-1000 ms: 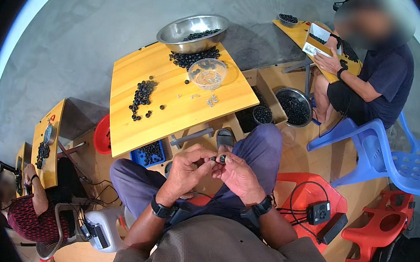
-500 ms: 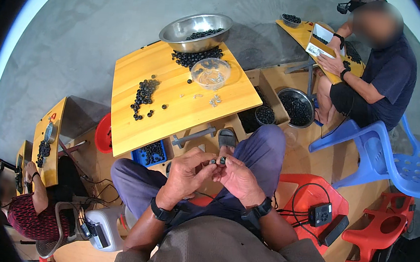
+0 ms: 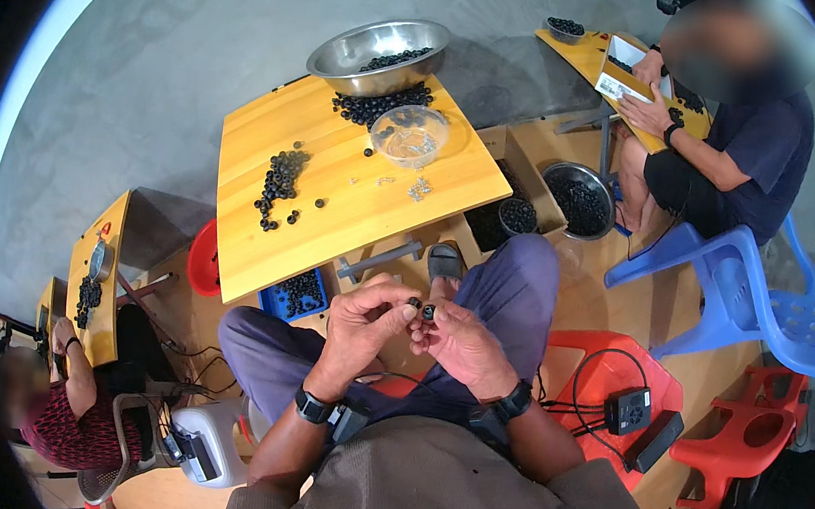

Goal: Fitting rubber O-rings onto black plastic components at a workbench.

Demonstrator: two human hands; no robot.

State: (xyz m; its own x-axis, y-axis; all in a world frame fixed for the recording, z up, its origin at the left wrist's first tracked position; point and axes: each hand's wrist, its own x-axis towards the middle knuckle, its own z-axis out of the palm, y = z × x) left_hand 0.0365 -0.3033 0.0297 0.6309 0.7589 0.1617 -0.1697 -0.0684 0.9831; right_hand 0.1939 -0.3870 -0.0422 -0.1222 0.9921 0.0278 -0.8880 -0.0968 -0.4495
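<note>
Over my lap, both hands are raised close together with fingertips almost meeting. My left hand (image 3: 362,326) pinches a small black piece (image 3: 414,303) between thumb and forefinger. In the fingers of my right hand (image 3: 467,347) is a small black round part (image 3: 429,312) with a lighter spot on its face. The two pieces are side by side; whether they touch I cannot tell. Ahead, the yellow wooden table (image 3: 334,209) carries a loose group of black round parts (image 3: 281,176) and a pile of the same parts (image 3: 381,109). Small silvery pieces (image 3: 419,190) lie near its right side.
A steel basin (image 3: 332,59) and a clear plastic bowl (image 3: 406,162) stand on the table. Below are a blue tray (image 3: 272,303), red basin (image 3: 202,271) and cardboard box (image 3: 541,193). A co-worker (image 3: 766,150) sits right, another (image 3: 78,420) left. A red stool (image 3: 569,351) holds cabled devices.
My left thumb and forefinger have shifted slightly up, with the black piece now showing more. The round part in my right hand has turned a little. The right co-worker leans lower.
</note>
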